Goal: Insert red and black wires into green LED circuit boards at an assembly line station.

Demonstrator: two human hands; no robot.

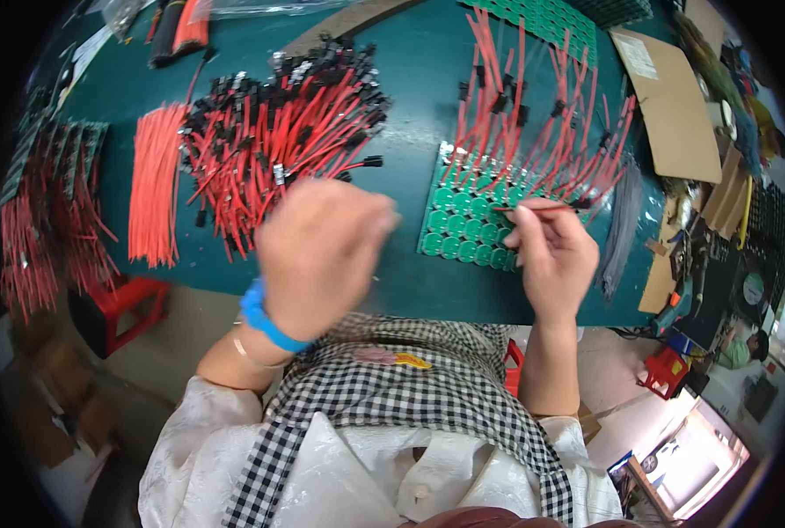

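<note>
My right hand (555,251) pinches a red wire (537,209) by its end, just above the near right part of a green circuit board panel (452,224). That panel is made up of rows of round boards. Many red wires with black connectors (568,123) rise from its far rows. My left hand (326,233), smeared by motion, hovers at the near edge of a heap of red and black wires with connectors (278,132). Its fingers look curled but blurred, and I cannot make out whether they hold anything. A blue band (269,321) circles the left wrist.
Left of the heap lies a bundle of plain red wires (155,185). Wired green panels (54,194) hang over the table's left edge. Grey wires (623,224) lie right of the working panel, beside cardboard (674,106). More green panels (542,22) sit at the back.
</note>
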